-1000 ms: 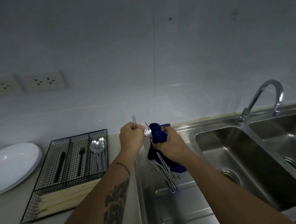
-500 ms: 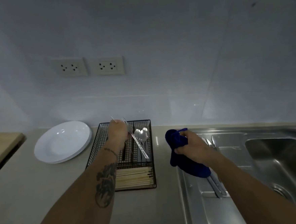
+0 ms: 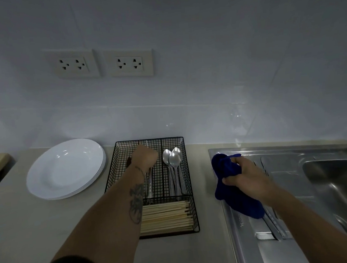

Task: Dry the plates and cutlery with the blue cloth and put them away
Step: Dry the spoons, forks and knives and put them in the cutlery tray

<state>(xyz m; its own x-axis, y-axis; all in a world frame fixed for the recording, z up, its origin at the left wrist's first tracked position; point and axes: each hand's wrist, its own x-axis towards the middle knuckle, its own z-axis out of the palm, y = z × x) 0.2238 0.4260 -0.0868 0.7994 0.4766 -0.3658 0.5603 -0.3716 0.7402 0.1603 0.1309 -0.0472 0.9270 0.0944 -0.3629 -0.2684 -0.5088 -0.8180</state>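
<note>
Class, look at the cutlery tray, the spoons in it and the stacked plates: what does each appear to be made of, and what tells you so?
Cutlery tray: thin black wire mesh, probably coated metal; you see through its grid.
Spoons: polished metal, likely stainless steel; bright mirror-like bowls.
Stacked plates: glossy white, ceramic or melamine; the sheen fits both.

A home kitchen: steel sink (image 3: 336,181), tiled wall (image 3: 205,67), stacked plates (image 3: 65,169), wire cutlery basket (image 3: 190,191).
</note>
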